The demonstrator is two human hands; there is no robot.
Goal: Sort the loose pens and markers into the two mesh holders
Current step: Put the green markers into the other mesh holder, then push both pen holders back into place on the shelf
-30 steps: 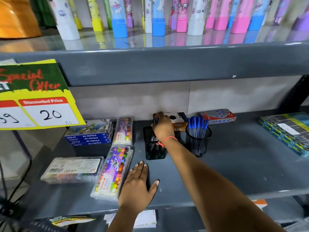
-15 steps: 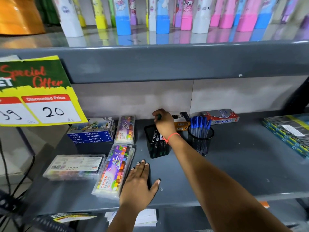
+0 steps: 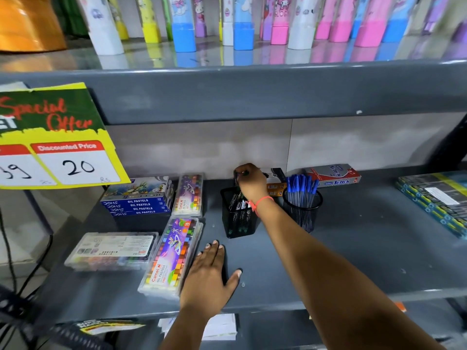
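Observation:
A square black mesh holder (image 3: 238, 221) stands on the grey shelf (image 3: 353, 251) with dark markers in it. Right of it is a round black mesh holder (image 3: 302, 213) full of blue-capped pens (image 3: 300, 185). My right hand (image 3: 250, 183) hovers above the square holder, fingers closed on the top of a dark marker (image 3: 242, 173) with a green end; its lower part is hidden by the hand. Near the shelf's front edge my left hand (image 3: 209, 274) lies flat, fingers spread, holding nothing.
Oil pastel boxes (image 3: 137, 200) and clear pastel cases (image 3: 174, 253) lie left of the holders. Behind the holders are small pen boxes (image 3: 333, 176). Stacked packs (image 3: 434, 198) sit at the right. A price sign (image 3: 53, 137) hangs at the left, under an upper shelf holding colourful tubes.
My right hand has risen a little above the square holder with the marker. The left hand has stayed flat on the shelf.

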